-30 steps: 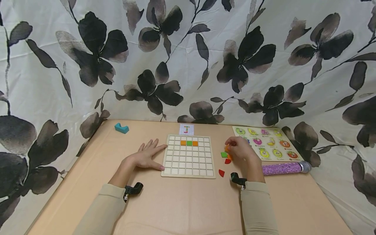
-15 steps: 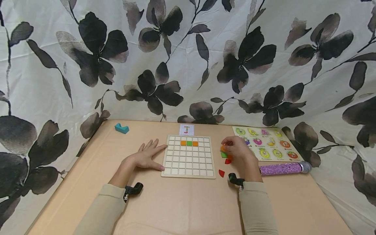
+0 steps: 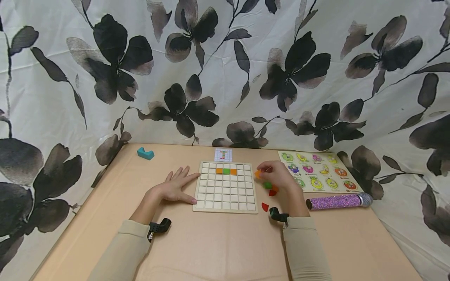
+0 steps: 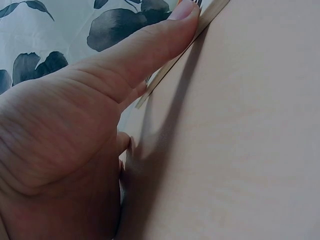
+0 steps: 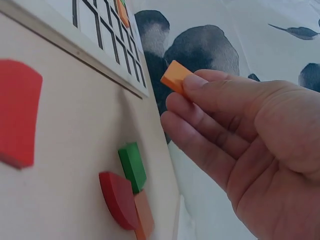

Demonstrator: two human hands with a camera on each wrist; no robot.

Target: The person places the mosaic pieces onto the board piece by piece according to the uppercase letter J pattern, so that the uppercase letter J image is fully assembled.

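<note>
Between thumb and fingers my right hand [image 3: 279,176] pinches an orange tile [image 5: 176,77], held just off the right edge of a white grid board [image 3: 225,195]. In the board's second row sit an orange, a green and another orange tile. My left hand [image 3: 175,185] lies with fingers spread, its thumb and forefinger touching the board's left edge. Below the right hand lie a green tile [image 5: 132,167], a red quarter-round tile [image 5: 117,200] and an orange tile [image 5: 144,215]. A second red tile [image 3: 265,207] lies nearer to me.
A small pattern card [image 3: 223,154] lies behind the board. To the right are a fruit picture sheet [image 3: 330,171] and a purple glitter microphone-shaped tube [image 3: 337,201]. A teal block [image 3: 145,153] sits at the back left, before a flowered cloth [image 3: 225,70].
My right hand has moved left from the loose tiles toward the board, carrying the orange tile. The left hand has stayed in place.
</note>
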